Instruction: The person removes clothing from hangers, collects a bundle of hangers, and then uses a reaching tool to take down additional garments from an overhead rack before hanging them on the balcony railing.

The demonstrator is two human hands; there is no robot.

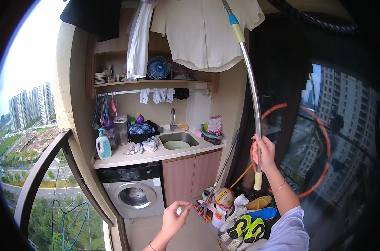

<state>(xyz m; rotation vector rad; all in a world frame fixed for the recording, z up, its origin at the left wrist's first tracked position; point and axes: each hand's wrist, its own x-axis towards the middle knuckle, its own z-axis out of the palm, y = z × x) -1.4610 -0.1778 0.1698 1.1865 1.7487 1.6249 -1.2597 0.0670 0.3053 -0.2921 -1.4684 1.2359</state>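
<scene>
My right hand (264,153) grips a telescopic metal pole (252,81) just above its pale yellow end cap. The pole rises steeply, with a blue and yellow collar near the top, and its upper end leaves the view. It crosses in front of the sleeve of a cream short-sleeved shirt (205,34) hanging overhead. Lower and nearer the middle, my left hand (174,216) is raised over the floor. Its thumb and fingers pinch a small white item (179,210), mostly hidden and too small to identify.
A front-loading washing machine (135,193) stands under the counter (114,161), left of a sink (193,141). Shoes (243,226), a ball (224,197) and a mop (203,210) crowd the floor at right. An open railing (42,175) borders the left; dark glass stands right.
</scene>
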